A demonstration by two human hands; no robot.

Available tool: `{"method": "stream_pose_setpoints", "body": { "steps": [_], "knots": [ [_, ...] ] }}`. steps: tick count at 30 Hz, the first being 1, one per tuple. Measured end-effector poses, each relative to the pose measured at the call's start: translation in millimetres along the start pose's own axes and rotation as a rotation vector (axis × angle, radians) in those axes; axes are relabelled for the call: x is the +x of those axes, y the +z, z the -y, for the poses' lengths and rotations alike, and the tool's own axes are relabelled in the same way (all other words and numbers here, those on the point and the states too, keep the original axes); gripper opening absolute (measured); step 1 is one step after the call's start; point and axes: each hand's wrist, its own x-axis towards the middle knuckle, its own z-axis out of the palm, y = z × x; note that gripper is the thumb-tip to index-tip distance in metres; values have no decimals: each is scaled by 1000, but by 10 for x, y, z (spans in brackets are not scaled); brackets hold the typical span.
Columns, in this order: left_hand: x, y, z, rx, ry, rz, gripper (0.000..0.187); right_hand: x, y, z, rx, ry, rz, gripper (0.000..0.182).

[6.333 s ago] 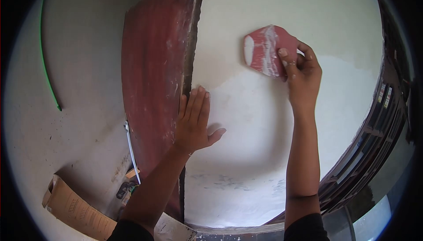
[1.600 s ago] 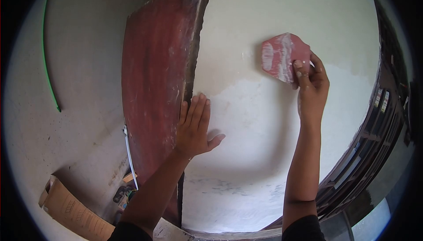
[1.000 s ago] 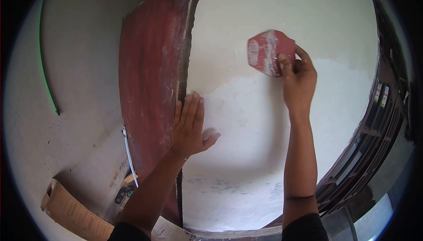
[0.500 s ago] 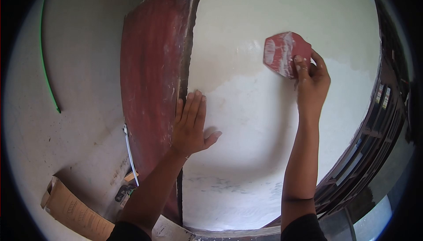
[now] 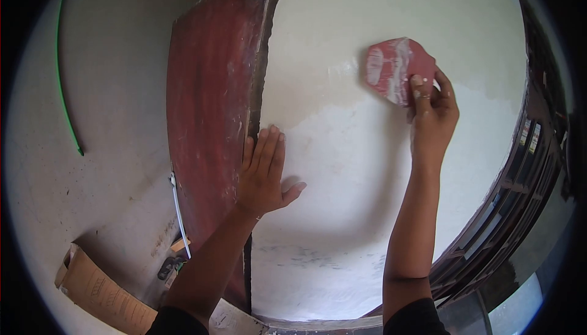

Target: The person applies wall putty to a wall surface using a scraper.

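Note:
A pale wall (image 5: 342, 170) with a damp-looking, darker upper area fills the middle of the view. My right hand (image 5: 434, 111) grips a flat red scraper (image 5: 400, 70) by its right side, the thumb on its face. White paste streaks the scraper, and a shadow shows along its left edge on the wall. Lower left of it, my left hand (image 5: 264, 167) lies flat against the wall's left edge, fingers stretched upward and thumb out to the right, with nothing in it. White specks mark the fingers of both hands.
A dark red door panel (image 5: 208, 102) stands left of the wall's rough edge. Further left are a green strip (image 5: 60, 84), a white cable (image 5: 180, 215) and a cardboard piece (image 5: 107, 292). Dark slatted frames (image 5: 510, 194) curve along the right.
The red scraper has moved slightly up, and its shadow on the left has widened. My right forearm has shifted a little left. My left hand stays in the same place.

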Motion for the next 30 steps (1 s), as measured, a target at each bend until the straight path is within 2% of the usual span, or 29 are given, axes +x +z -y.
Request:
{"method": "stream_pose_setpoints", "body": {
  "steps": [2,3,4,7,8,10,13,14,16,19,20,22,24,26,28,30],
  "knots": [
    [8,2,-2,2,3,0,88,-173,180,-36,85,-108,242,37],
    [5,0,-3,-4,-2,0,88,-241,260,6,15,-120,250,37],
    [4,-2,0,-11,-5,0,88,-210,242,-35,15,-118,247,37],
    [8,-3,-5,-10,-7,5,88,34,3,-213,-29,-201,30,37],
    [11,0,-6,-8,-9,5,88,98,-108,-217,-106,-153,-31,40],
    [7,3,-6,-20,-10,16,88,95,-158,-129,34,-6,-50,42],
    [3,17,3,-21,2,-7,88,-85,86,-32,172,-63,134,42],
    [4,12,2,-21,4,-7,88,-106,121,-50,49,-50,229,40],
    [0,-5,4,-20,-10,20,88,-108,246,-116,-127,-189,187,39],
    [10,3,-1,0,-3,3,88,67,30,-122,-40,-156,72,38],
    [9,2,-7,2,-10,4,88,94,8,-108,79,-101,-5,38],
    [18,-1,-6,1,-1,8,88,33,6,5,111,-25,38,39],
    [10,-5,-2,4,-2,10,88,-88,161,-5,206,-36,228,39],
    [7,0,-7,3,0,14,88,-215,355,24,37,-92,320,37],
    [9,4,2,-5,-4,5,88,-193,395,-17,-247,-187,260,36],
    [14,3,0,0,-3,4,88,-56,287,-116,-143,-217,161,35]
  ]
}}
